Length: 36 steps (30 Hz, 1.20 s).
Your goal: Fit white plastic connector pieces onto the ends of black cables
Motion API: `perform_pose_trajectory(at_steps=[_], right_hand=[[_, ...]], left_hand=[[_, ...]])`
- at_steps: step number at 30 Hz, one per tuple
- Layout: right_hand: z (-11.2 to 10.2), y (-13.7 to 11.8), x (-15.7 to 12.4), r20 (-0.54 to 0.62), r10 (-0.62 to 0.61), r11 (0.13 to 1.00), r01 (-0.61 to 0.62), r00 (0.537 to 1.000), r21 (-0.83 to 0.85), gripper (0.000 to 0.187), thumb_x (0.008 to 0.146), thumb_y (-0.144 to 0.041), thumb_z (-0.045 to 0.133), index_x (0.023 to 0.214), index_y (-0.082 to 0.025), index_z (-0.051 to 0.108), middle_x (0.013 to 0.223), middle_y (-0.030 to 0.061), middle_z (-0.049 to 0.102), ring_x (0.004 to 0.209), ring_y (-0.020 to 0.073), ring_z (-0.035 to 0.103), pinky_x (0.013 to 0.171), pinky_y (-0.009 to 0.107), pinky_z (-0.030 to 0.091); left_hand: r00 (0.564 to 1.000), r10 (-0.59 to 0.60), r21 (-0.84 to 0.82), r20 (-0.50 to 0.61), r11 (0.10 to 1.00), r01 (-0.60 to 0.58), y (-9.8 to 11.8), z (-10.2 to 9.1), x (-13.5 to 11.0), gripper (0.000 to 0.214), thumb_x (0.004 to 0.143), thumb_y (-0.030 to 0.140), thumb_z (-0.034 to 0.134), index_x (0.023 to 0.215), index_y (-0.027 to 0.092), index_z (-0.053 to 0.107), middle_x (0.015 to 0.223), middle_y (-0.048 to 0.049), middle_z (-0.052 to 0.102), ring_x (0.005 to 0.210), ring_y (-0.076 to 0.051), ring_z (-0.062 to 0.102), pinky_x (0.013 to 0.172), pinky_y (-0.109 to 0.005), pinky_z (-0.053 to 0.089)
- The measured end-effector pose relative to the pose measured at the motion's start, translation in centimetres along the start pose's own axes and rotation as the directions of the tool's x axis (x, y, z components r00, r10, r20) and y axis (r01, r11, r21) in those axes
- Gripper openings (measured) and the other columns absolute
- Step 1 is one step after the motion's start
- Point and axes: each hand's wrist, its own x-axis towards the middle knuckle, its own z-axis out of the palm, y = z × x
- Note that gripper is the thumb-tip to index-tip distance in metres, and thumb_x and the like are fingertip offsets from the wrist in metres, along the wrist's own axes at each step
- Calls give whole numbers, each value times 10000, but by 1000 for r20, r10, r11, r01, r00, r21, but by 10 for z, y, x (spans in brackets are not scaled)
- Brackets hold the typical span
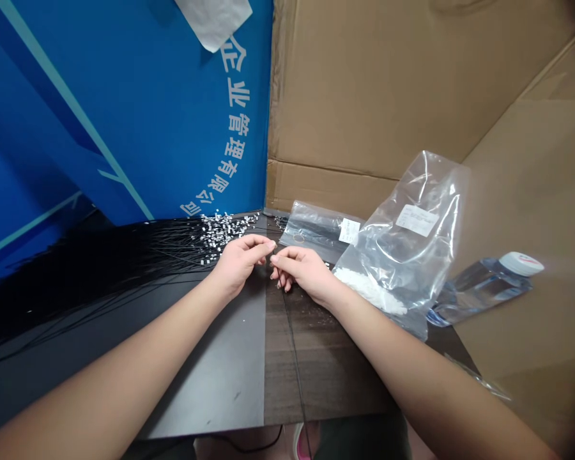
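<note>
Close together over the table, both my hands are in a pinch. My right hand (303,268) grips a thin black wire (293,345) near its upper end; the rest trails down over the table's front edge. Just to the left, my left hand (243,260) has thumb and forefinger pressed together at the wire's tip. What lies between those fingertips is too small to make out. Beside my left hand is a large bundle of black wires (91,262) with small white pieces (220,229) at their ends.
Right of my hands stands a clear bag (419,211) with small white pieces (371,291) at its bottom. Behind lies a flat clear bag (311,227) of black wires with a label. A water bottle (489,287) leans at the cardboard wall (522,191). A blue panel (172,115) stands behind.
</note>
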Motion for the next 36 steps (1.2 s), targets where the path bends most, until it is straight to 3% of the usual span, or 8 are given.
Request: perform_pose_trajectory(at_steps=[19,27,36], right_hand=[[0,-1,-1,-8,2,1000,-2,1000,-1,420,778,-539,886,789,-171,685,690,20,735,519,104,650,448,194,478],[-2,-2,-2,17,-13,1000,12,1000,26,394,789,-503,886,849,-167,690,720,17,745,530,101,645,461,195,486],[-3,-6,-2,28,-14,1000,14,999,-11,398,774,-509,893,798,-167,691,726,34,755,533,102,644,469,202,494]], left_hand=[[998,22,6,-65,1000,-22,4,0,0,264,703,399,916,777,186,779,751,-7,676,667,-127,528,681,-294,423],[999,37,33,-20,999,-36,4,4,-4,271,749,423,893,776,183,769,713,1,650,678,-133,531,688,-292,428],[997,59,38,-52,998,-57,5,4,-4,259,751,423,898,790,195,782,734,-3,671,676,-137,538,692,-298,439]])
